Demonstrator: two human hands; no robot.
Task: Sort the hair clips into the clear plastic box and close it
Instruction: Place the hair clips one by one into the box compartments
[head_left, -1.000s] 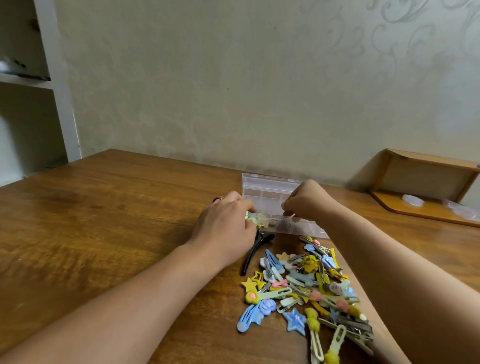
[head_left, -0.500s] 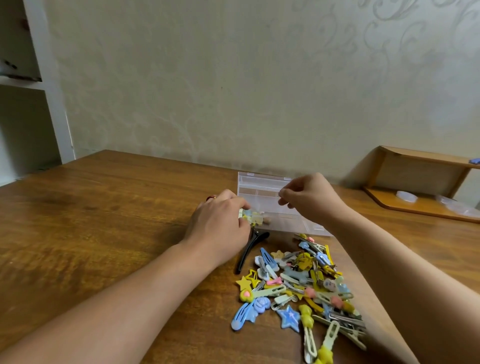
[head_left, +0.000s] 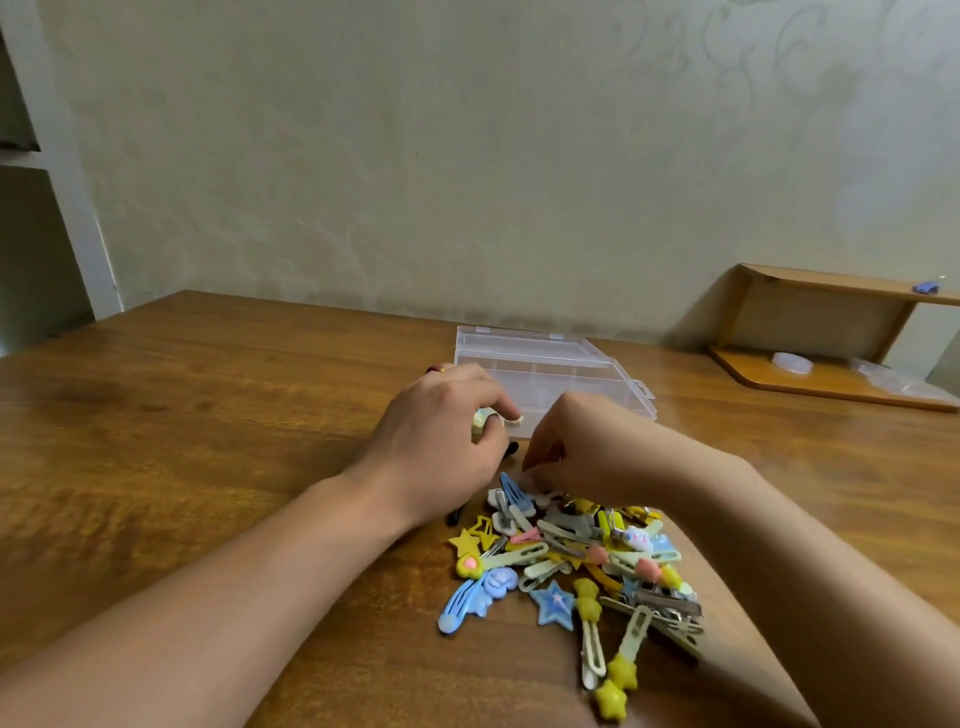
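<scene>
Wooden tabletop (head_left: 218, 415), brown, set against a pale patterned wall; small wooden shelf unit (head_left: 831, 332) at far right.

Head view, the only one. Clear plastic compartment box (head_left: 545, 371) sits at the far side of the table, beyond both my hands. Whether its lid is up I cannot tell; dividers show through the plastic, and the cells I can see look empty. Loose pile of coloured plastic and metal hair clips (head_left: 571, 561) lies near me, right of centre: stars, blue snap clips, yellow-tipped alligator clips.

Left hand (head_left: 441, 441): fingers curled, pinching a small pale yellow-green clip (head_left: 483, 418) just at the box's near edge. A black clip (head_left: 511, 448) shows partly under that hand.

Right hand (head_left: 576, 447): half a second ago it was raised at the box's near wall; it has since dropped to the far edge of the pile, fingertips (head_left: 527, 465) down among the clips. Whether they have closed on one I cannot tell.

Reading: one delivery looks finished and the next pick begun. Nearly the whole pile remains, so sorting is early and closing is far off.
</scene>
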